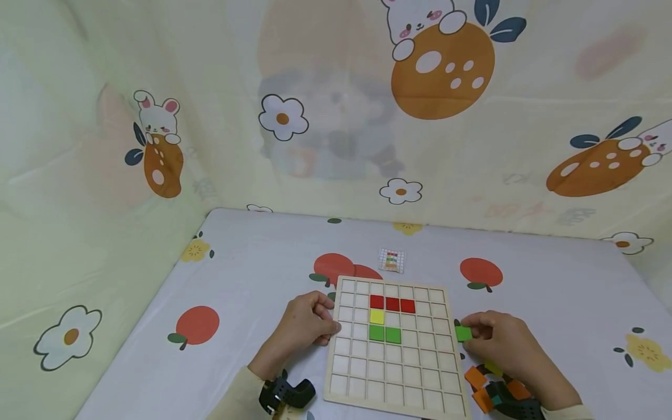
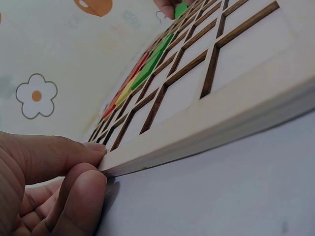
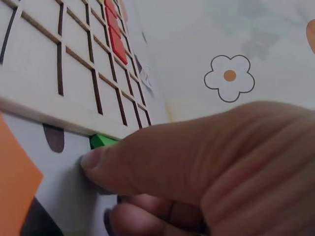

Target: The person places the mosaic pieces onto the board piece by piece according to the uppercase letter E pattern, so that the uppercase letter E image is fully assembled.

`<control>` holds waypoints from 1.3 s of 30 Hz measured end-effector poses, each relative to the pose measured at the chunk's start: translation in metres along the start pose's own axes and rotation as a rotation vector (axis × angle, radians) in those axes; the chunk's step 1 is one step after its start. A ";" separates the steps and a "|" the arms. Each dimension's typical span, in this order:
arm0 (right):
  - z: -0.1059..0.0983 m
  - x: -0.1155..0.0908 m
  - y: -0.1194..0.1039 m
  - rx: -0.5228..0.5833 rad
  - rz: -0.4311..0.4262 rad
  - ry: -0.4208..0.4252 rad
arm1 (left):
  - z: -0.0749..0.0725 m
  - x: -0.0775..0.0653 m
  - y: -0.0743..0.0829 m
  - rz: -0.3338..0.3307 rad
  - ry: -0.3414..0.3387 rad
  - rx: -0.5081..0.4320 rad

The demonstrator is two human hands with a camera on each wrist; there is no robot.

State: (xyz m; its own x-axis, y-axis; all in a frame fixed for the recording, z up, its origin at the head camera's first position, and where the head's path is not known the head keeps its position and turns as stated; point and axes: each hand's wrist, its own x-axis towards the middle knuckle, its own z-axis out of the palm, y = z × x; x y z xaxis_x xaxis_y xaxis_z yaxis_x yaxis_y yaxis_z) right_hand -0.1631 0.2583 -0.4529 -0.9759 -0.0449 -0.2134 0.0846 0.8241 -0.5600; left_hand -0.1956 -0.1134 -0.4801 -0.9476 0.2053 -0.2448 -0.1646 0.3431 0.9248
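A wooden grid board (image 1: 359, 366) lies on the table between the hands. Set in its cells are three red tiles (image 1: 392, 304) in a row, one yellow tile (image 1: 377, 316) below the leftmost red, and two green tiles (image 1: 377, 332) side by side under that. At the board's left edge, my left hand (image 1: 307, 321) pinches the rim between thumb and curled finger. My right hand (image 1: 499, 338) holds another green tile (image 1: 464, 333) in its fingertips, just outside the right edge. In the right wrist view, the thumb covers much of this tile (image 3: 101, 141).
Orange and yellow pieces (image 1: 476, 378) lie near the right wrist, partly hidden by its dark strap. A small card with a coloured grid pattern (image 1: 392, 261) lies behind the board. A printed curtain (image 1: 325, 192) hangs along the table's back edge.
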 end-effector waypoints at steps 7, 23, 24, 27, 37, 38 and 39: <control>0.001 -0.001 -0.001 -0.031 0.005 0.012 | 0.000 0.000 -0.001 0.000 -0.004 0.003; 0.000 0.000 -0.001 -0.061 -0.007 0.007 | -0.001 0.000 0.000 0.005 -0.005 0.002; 0.000 0.000 -0.001 -0.057 -0.004 -0.002 | -0.001 0.000 0.000 0.006 -0.006 0.001; 0.000 0.000 0.000 -0.045 0.001 -0.013 | -0.001 0.000 0.001 0.008 -0.008 0.000; -0.006 -0.006 0.003 0.042 -0.029 -0.023 | -0.002 -0.001 0.003 -0.002 -0.012 -0.008; -0.007 -0.006 0.003 0.053 -0.032 -0.025 | -0.002 -0.001 0.003 -0.001 -0.013 -0.009; -0.008 -0.006 0.003 0.064 -0.033 -0.027 | -0.002 -0.001 0.003 -0.001 -0.013 -0.010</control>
State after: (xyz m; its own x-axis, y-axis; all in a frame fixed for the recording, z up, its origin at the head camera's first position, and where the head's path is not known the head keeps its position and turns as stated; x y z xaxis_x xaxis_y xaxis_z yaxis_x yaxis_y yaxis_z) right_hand -0.1586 0.2654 -0.4471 -0.9727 -0.0875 -0.2149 0.0658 0.7840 -0.6172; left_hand -0.1959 -0.1145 -0.4765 -0.9437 0.2168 -0.2498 -0.1688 0.3339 0.9274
